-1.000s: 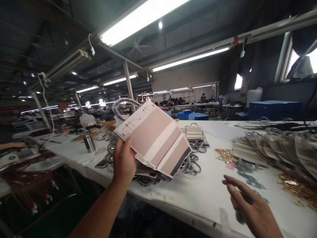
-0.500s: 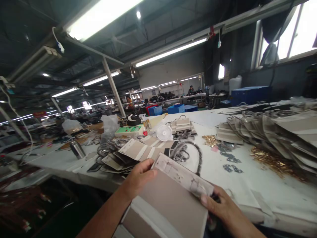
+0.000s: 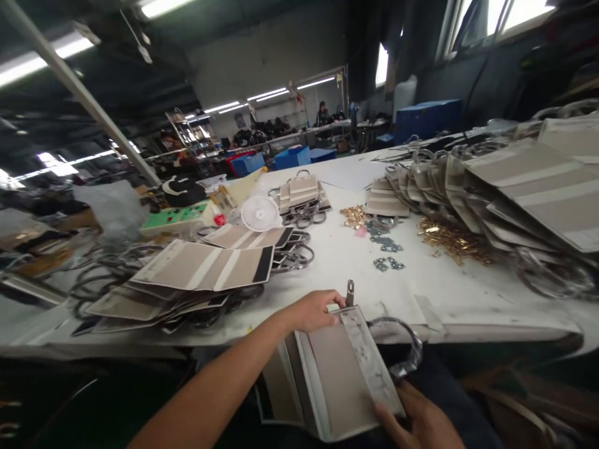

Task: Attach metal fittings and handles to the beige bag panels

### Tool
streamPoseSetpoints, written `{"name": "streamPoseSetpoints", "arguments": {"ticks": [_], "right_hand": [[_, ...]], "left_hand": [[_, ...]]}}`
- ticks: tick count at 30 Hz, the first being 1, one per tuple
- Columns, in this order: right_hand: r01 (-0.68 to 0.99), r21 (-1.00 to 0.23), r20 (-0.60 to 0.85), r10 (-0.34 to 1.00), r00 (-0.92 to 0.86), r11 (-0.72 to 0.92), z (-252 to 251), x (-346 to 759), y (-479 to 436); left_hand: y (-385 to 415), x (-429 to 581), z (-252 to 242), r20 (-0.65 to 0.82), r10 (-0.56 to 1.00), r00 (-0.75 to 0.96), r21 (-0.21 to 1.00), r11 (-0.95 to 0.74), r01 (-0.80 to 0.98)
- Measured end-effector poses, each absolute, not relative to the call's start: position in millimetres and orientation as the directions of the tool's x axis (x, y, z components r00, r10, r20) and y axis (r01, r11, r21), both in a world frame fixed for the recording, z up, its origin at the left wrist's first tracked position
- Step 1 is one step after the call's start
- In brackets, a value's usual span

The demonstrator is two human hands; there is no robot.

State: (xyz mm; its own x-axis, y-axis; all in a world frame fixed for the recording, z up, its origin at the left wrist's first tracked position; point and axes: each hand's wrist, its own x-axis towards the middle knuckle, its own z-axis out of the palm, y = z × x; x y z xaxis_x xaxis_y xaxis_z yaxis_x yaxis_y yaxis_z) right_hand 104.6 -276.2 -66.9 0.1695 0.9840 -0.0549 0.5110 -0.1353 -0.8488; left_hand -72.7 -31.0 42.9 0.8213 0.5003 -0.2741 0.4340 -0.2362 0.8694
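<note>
Panel (image 3: 330, 380) gripped in both hands at the near edge

White table (image 3: 337, 280), scuffed. Left: stack (image 3: 201, 268) of similar panels, handles tangled round it; fan (image 3: 259, 213) just beyond. Right: larger stack (image 3: 524, 174), gold pieces (image 3: 452, 240) against its near side. Dim room; blue bins (image 3: 292, 158) and a seated person (image 3: 322, 114) far off, window far right.

Panel sits in front of the table's near edge. Left hand (image 3: 316, 312) pinches its far corner, small tab (image 3: 350, 293) upright at the fingertips; right hand (image 3: 423, 418) clasps the near right corner, thumb on top.

Against half a second ago: panel turned further, handle (image 3: 414, 349) now pointing right instead of far; tab newly visible.
</note>
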Motion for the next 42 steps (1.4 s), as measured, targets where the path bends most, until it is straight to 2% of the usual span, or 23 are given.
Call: {"name": "streamPoseSetpoints", "arguments": {"ticks": [3,5,7,10,12,15,19,21,25,29,36,42], "right_hand": [[0.574,-0.777,-0.236,0.965,0.117,-0.259,-65,113,-269],[0.655,-0.693,-0.298,0.947,0.119,-0.301,-60,122,-266],[0.716,-0.641,-0.233,0.959,0.160,-0.275,-49,135,-259],[0.759,-0.640,0.062,0.975,0.213,-0.125,-26,151,-237],[0.801,-0.598,0.195,0.964,0.180,-0.029,-13,154,-214],[0.894,-0.447,0.154,0.985,0.079,-0.002,-6,149,-182],[0.959,-0.283,0.047,0.998,0.036,-0.022,-14,142,-162],[0.965,-0.262,0.029,0.999,0.032,-0.023,-17,143,-160],[0.968,-0.249,0.008,1.000,0.010,-0.008,-12,145,-155],[0.971,-0.239,-0.003,1.000,0.003,-0.003,-8,143,-151],[0.973,-0.229,0.025,0.999,-0.029,0.034,-12,142,-154],[0.973,-0.216,0.031,0.997,-0.071,0.076,-7,141,-153]], "left_hand": [[-7,-50,25,-0.268,0.487,0.832,0.839,-0.307,0.450],[0,-44,15,-0.262,0.510,0.819,0.810,-0.345,0.474],[2,-43,7,-0.250,0.539,0.804,0.788,-0.369,0.492],[-3,-45,1,-0.190,0.608,0.771,0.760,-0.406,0.507],[-11,-46,3,-0.131,0.669,0.732,0.730,-0.435,0.528],[-30,-48,6,-0.014,0.757,0.653,0.655,-0.487,0.579],[-68,-54,-3,0.228,0.731,0.643,0.385,-0.674,0.631],[-86,-58,-16,0.295,0.689,0.662,0.292,-0.725,0.624],[-106,-62,-37,0.322,0.676,0.663,0.230,-0.735,0.638],[-106,-63,-37,0.305,0.673,0.673,0.209,-0.737,0.643],[-104,-65,-29,0.293,0.699,0.653,0.244,-0.715,0.655],[-102,-63,-33,0.308,0.674,0.672,0.159,-0.733,0.662]]}}
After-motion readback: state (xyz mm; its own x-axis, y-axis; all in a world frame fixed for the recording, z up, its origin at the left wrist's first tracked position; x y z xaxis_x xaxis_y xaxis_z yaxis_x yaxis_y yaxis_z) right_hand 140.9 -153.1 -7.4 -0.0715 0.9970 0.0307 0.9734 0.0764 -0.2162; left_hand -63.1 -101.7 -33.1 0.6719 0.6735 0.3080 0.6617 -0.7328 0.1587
